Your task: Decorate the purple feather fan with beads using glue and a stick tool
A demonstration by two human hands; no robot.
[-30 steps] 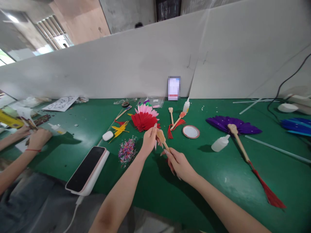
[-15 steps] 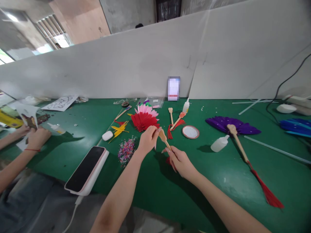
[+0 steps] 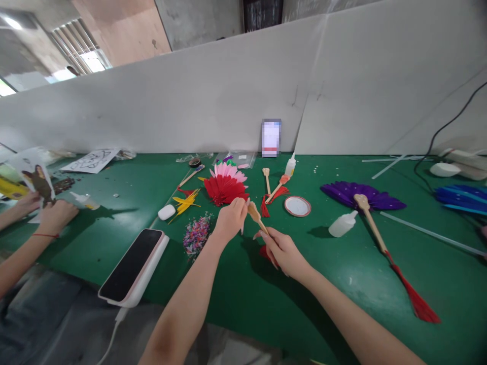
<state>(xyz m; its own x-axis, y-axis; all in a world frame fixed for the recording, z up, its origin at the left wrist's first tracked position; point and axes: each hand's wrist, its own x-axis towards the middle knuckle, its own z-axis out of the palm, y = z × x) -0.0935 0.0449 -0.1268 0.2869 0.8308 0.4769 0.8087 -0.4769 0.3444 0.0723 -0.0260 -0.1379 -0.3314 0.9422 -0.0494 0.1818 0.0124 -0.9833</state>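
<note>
My right hand (image 3: 284, 249) is closed around the shaft of a wooden fan handle (image 3: 254, 211), held at a slant above the green table. At its wide carved head, the fingers of my left hand (image 3: 230, 217) are pinched together against the edge. Whether a small piece sits between those fingertips is hidden. A bit of red, probably the tassel, shows below my right hand. Just beyond my left hand lie red feathers (image 3: 224, 190) and pink feathers (image 3: 233, 172) spread like a fan. A pile of colourful dried flowers (image 3: 197, 235) lies left of my left wrist.
Around my hands are yellow feathers (image 3: 186, 203), a round lid (image 3: 297, 206), a glue bottle (image 3: 342, 224) and a finished purple fan (image 3: 363, 197). A phone on a white power bank (image 3: 133, 268) lies front left. A co-worker's hands (image 3: 57, 215) hold a picture sheet at far left.
Both my hands keep almost the same hold on the fan handle. The view has shifted slightly. At far left, the co-worker's picture sheet has turned to face this way more.
</note>
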